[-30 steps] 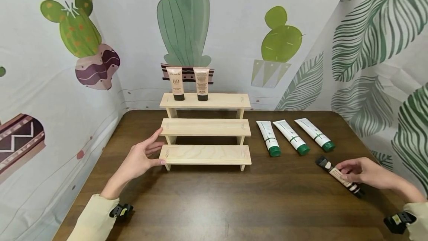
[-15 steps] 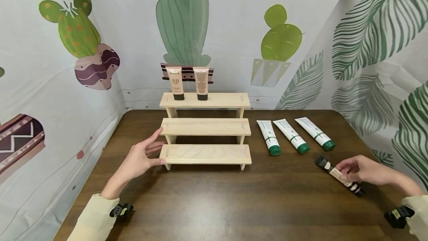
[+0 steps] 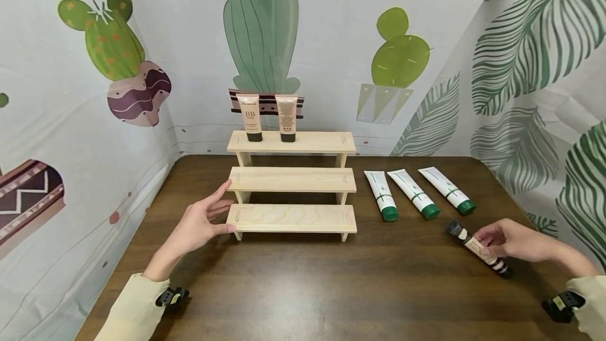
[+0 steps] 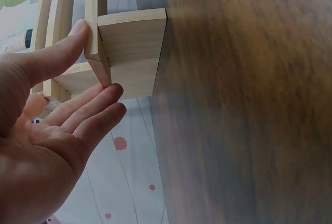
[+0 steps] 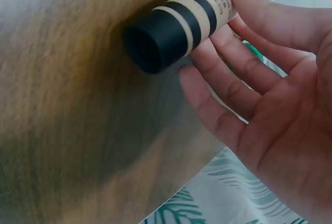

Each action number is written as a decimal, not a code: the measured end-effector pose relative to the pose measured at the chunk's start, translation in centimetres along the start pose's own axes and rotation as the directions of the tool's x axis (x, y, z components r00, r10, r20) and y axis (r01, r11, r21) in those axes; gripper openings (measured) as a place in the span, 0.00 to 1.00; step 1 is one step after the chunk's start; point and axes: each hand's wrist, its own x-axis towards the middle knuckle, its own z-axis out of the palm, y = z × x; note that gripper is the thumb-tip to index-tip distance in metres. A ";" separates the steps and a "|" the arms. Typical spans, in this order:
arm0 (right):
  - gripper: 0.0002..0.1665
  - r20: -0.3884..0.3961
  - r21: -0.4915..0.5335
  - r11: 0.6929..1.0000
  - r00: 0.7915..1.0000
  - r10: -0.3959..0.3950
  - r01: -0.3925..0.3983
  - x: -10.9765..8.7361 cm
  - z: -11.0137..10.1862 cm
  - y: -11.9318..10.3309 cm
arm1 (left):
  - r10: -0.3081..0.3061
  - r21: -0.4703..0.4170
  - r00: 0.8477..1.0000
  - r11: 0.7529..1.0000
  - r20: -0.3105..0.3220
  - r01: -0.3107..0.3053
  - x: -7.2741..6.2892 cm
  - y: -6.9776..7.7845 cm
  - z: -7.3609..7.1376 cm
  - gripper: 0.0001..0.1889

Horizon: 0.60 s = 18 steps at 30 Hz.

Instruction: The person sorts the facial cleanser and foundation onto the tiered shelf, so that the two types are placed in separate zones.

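Observation:
At the left end of a three-tier wooden display rack (image 3: 291, 218), my left hand (image 3: 201, 225) holds its edge, thumb on the lowest shelf's front and index finger up at the middle shelf. In the left wrist view, the other fingertips (image 4: 115, 92) meet the corner of the shelf (image 4: 96, 47). My right hand (image 3: 518, 241) pinches a black-and-beige cream tube (image 3: 478, 250) between thumb and fingers, low at the table's right side. That tube's dark, striped end (image 5: 161, 40) points toward the right wrist camera, over the wood.
Two beige BB cream tubes, one lettered in front (image 3: 250, 117) and one with small print (image 3: 287, 118), stand cap-down on the top shelf. White tubes with green caps (image 3: 413, 193) lie right of the rack on the brown table (image 3: 303, 288). A printed cloth (image 3: 326, 57) hangs behind.
My right hand and the dark tube have shifted slightly left and away from me. The left hand stays in place on the rack.

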 end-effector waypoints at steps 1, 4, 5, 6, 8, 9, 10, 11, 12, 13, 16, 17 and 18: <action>0.13 -0.009 -0.017 1.000 1.000 0.000 0.000 0.1 0.0 -0.2 | 0.001 -0.001 1.000 1.000 0.000 -0.001 0.0 0.0 0.0 0.59; 0.15 -0.043 -0.054 0.999 0.999 0.000 -0.002 0.3 -0.1 -0.9 | 0.005 -0.002 1.000 1.000 -0.001 -0.005 0.0 0.0 0.0 0.59; 0.15 -0.054 -0.059 0.998 0.999 -0.005 0.002 0.4 0.0 -1.1 | 0.005 -0.001 1.000 1.000 -0.001 -0.005 0.1 0.0 0.0 0.59; 0.16 -0.065 -0.065 0.998 0.998 -0.010 0.005 0.6 0.1 -1.3 | 0.005 0.000 1.000 1.000 -0.001 -0.005 0.1 0.0 0.0 0.59; 0.17 -0.095 -0.067 0.998 0.995 -0.009 0.003 0.8 0.3 -1.7 | 0.006 0.006 1.000 1.000 -0.002 -0.006 0.1 0.0 0.1 0.59; 0.18 -0.113 -0.069 0.998 0.994 -0.011 0.003 0.9 0.5 -2.0 | 0.005 0.008 1.000 1.000 -0.002 -0.005 0.1 0.0 0.1 0.59; 0.18 -0.130 -0.070 0.998 0.991 -0.010 0.001 1.1 0.6 -2.2 | 0.004 0.008 1.000 1.000 -0.002 -0.004 0.1 0.0 0.1 0.60; 0.19 -0.150 -0.074 0.997 0.989 -0.008 -0.004 1.3 0.8 -2.5 | 0.004 0.009 1.000 1.000 -0.002 -0.004 0.1 0.0 0.1 0.60; 0.19 -0.170 -0.079 0.997 0.985 -0.002 -0.011 1.4 0.9 -2.7 | 0.005 0.009 1.000 1.000 -0.003 -0.005 0.1 0.0 0.1 0.60; 0.20 -0.189 -0.082 0.997 0.982 0.002 -0.018 1.6 1.0 -3.0 | 0.005 0.008 1.000 1.000 -0.003 -0.005 0.0 -0.1 0.1 0.60; 0.22 -0.238 -0.093 0.995 0.971 0.004 -0.027 2.1 1.2 -3.9 | 0.006 -0.002 1.000 1.000 -0.003 -0.006 0.0 -0.1 0.1 0.60; 0.23 -0.255 -0.102 0.994 0.967 0.001 -0.028 2.3 1.3 -4.2 | 0.006 -0.005 1.000 1.000 -0.002 -0.006 0.0 -0.1 0.1 0.60; 0.23 -0.269 -0.110 0.994 0.963 -0.002 -0.028 2.5 1.3 -4.5 | 0.005 -0.009 1.000 1.000 -0.002 -0.005 0.0 -0.1 0.1 0.60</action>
